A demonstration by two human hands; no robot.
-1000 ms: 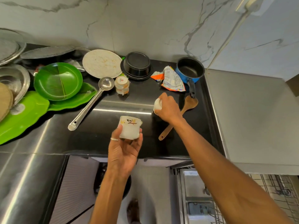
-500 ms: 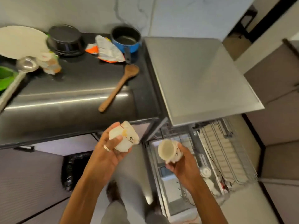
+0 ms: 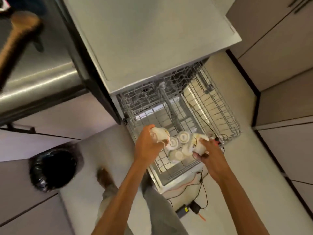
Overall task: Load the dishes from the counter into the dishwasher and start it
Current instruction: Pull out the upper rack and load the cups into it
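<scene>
Kitchen floor (image 3: pixel 237 167) in pale tile, grey cabinets around, dishwasher (image 3: pixel 152 39) open with the wire rack (image 3: pixel 223 116) pulled right out. Left hand (image 3: pixel 149 146) curled round a cream cup (image 3: pixel 160 133), tipped over at the near left corner of the rack. Right hand (image 3: pixel 208 153) clamped on a second cup (image 3: pixel 198 144), close by and low over the wires. Between the two, a few small cups (image 3: pixel 183 137) already sitting bottom-up in the rack, bunched together and touching. Held cups on the wires yet or not: can't tell, bit too blurry.

Progress-wise, early days by the look of it: only cups in the rack as far as visible. Wooden spoon (image 3: pixel 18 31) up on the dark counter (image 3: pixel 42 73) top left, so at least that left to fetch, probably more out of view. After that, rack pushed in, door shut, start pressed. Black-bagged bin (image 3: pixel 54 165) off to the left and loose cables (image 3: pixel 194 184) on the floor by the door, worth not tripping over.
</scene>
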